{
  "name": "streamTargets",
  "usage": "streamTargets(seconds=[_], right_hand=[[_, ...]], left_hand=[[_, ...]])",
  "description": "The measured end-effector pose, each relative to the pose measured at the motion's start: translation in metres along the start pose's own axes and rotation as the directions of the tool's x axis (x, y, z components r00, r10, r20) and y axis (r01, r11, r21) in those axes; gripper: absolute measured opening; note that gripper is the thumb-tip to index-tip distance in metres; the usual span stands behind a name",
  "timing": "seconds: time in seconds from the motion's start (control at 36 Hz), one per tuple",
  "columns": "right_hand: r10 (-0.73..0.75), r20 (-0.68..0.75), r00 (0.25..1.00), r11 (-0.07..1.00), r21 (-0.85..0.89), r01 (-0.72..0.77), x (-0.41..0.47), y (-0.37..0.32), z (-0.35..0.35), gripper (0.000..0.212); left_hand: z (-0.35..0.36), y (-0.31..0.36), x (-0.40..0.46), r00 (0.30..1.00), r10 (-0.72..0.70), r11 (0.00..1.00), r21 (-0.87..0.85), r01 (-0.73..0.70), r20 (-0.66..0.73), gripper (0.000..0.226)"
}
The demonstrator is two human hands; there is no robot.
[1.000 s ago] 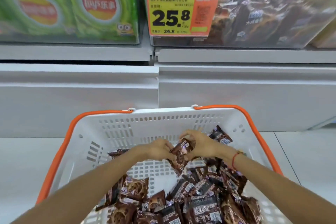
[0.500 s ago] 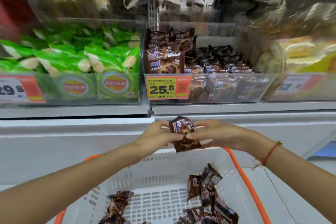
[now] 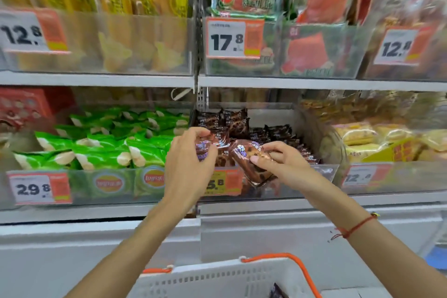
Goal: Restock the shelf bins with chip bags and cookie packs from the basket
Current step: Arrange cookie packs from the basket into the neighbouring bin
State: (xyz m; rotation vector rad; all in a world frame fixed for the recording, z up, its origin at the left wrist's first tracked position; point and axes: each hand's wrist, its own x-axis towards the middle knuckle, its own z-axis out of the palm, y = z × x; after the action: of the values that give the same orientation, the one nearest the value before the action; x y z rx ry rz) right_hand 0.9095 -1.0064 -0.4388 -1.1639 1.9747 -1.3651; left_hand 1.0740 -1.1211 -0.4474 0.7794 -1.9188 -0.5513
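Two hands meet at the middle of the frame, in front of a clear shelf bin (image 3: pixel 321 172) of brown cookie packs. At far left, a bin of green chip bags (image 3: pixel 101 150) sits behind a price tag reading 29.8 (image 3: pixel 40 189). Just right of it, the left hand (image 3: pixel 188 164) has its fingers curled narrowly, thumb and fingertips pinching one brown cookie pack (image 3: pixel 210 145) at the bin's front left corner, with the pack's shiny wrapper showing between thumb and forefinger. Beside it, the right hand (image 3: pixel 280 164) grips a second cookie pack (image 3: pixel 249 159), thumb across its top face and fingers tucked under; that pack tilts down toward the lower right, over the bin's front wall, and partly hides an orange price tag (image 3: pixel 225 182). The two held packs touch or nearly touch; blur keeps me from telling which. A red string bracelet (image 3: pixel 355 226) circles the right wrist. At bottom centre, the white basket (image 3: pixel 217 278) with orange handles shows its far rim, and one dark pack (image 3: pixel 278 293) peeks from inside at the lower edge.
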Motion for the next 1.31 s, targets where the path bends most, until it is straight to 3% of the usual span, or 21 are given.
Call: streamTargets(seconds=[0.11,0.22,0.33,0.39,0.53,0.61,0.72,0.81,0.94,1.14,1.31], right_hand=[[-0.084,-0.133,0.988,0.993,-0.090,0.072,0.018,0.004,-0.015,0.020],[-0.180,-0.219,0.959,0.951,-0.288,0.113,0.051,0.003,-0.027,0.028],[-0.229,-0.205,0.952,0.866,-0.489,0.104,0.095,-0.002,-0.027,0.049],[-0.230,-0.164,0.959,0.831,-0.547,0.106,0.118,0.000,-0.021,0.046],[-0.177,-0.082,0.981,0.865,-0.487,0.116,0.156,0.009,0.004,0.045],[-0.198,-0.059,0.978,0.832,-0.537,0.136,0.171,0.015,0.015,0.044],[-0.243,-0.072,0.967,0.627,-0.772,0.100,0.176,0.013,0.015,0.042],[-0.315,0.013,0.949,0.551,-0.812,0.194,0.175,0.008,0.012,0.053],[-0.289,0.038,0.957,0.534,-0.823,0.194,0.174,0.002,0.014,0.045],[-0.299,-0.018,0.954,0.647,-0.739,0.189,0.177,0.001,0.014,0.039],[-0.320,-0.006,0.947,0.617,-0.761,0.203,0.176,0.012,0.020,0.037]], left_hand=[[0.001,-0.028,0.017,0.995,0.078,0.937,0.337,-0.096,0.066,0.040],[0.003,-0.047,0.027,0.992,0.029,0.888,0.453,-0.081,0.122,0.049],[0.010,-0.056,0.031,0.993,0.076,0.898,0.427,-0.110,0.095,0.046],[0.012,-0.061,0.032,0.993,0.098,0.905,0.410,-0.118,0.070,0.045],[0.014,-0.068,0.031,0.990,0.109,0.905,0.404,-0.135,0.087,0.056],[0.015,-0.070,0.031,0.989,0.111,0.905,0.402,-0.140,0.095,0.058],[0.015,-0.068,0.032,0.990,0.103,0.905,0.405,-0.134,0.096,0.059],[0.015,-0.067,0.031,0.990,0.103,0.906,0.401,-0.133,0.096,0.059],[0.014,-0.068,0.031,0.990,0.096,0.906,0.403,-0.129,0.102,0.058],[0.014,-0.068,0.031,0.990,0.096,0.910,0.396,-0.128,0.100,0.058],[0.014,-0.068,0.031,0.991,0.101,0.913,0.388,-0.129,0.092,0.056]])
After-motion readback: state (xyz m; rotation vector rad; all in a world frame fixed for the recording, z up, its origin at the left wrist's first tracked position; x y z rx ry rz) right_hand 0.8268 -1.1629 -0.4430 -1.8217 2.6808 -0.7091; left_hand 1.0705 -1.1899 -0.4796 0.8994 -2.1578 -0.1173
